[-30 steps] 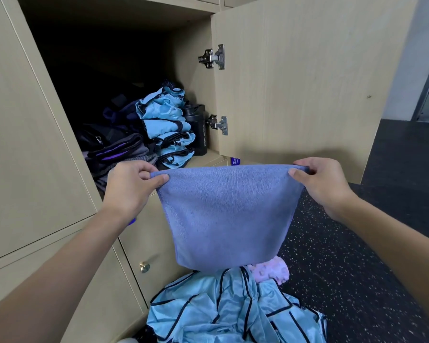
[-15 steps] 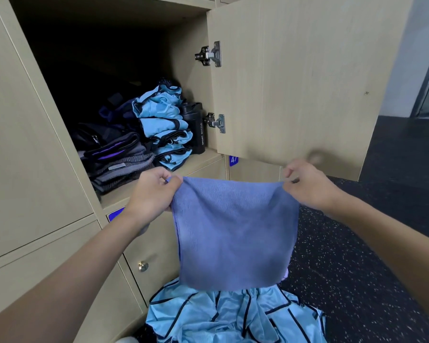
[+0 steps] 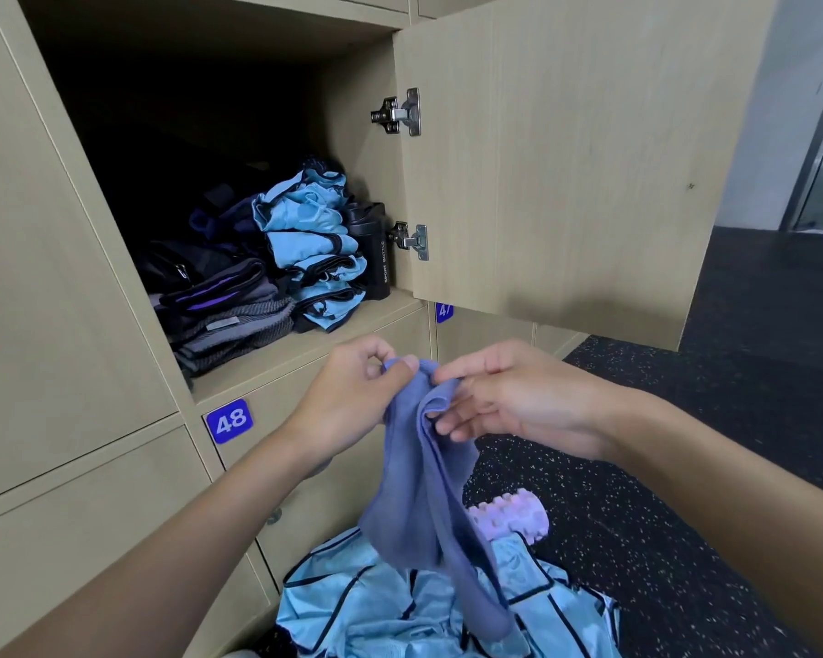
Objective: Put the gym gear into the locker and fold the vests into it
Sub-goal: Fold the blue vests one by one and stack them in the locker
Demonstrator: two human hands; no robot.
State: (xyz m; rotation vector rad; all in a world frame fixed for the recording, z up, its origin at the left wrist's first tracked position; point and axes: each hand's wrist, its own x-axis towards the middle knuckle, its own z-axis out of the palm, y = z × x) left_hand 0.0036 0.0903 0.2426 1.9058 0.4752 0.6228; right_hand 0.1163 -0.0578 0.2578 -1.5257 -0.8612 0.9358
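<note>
A blue-purple towel (image 3: 424, 505) hangs folded in half below the open locker (image 3: 305, 344). My left hand (image 3: 352, 401) pinches its top corners between thumb and fingers. My right hand (image 3: 509, 401) touches the same top edge, with one fold pinched between its fingers. Inside the locker a stack of folded light-blue vests (image 3: 314, 249) stands beside a black sport bottle (image 3: 371, 249), with dark folded clothes and a bag (image 3: 224, 301) to the left. A heap of unfolded light-blue vests (image 3: 400, 605) lies on the floor below the towel.
The locker door (image 3: 566, 159) stands open to the right, hinged at the locker's right wall. A pink ridged foam roller (image 3: 514, 520) lies on the dark speckled floor (image 3: 637, 539) next to the vest heap. Closed lockers 48 (image 3: 229, 421) and 47 sit under the open one.
My hands have come together, bringing the towel's two top corners to meet, so the spread towel now hangs folded in half. The view has tilted slightly downward.
</note>
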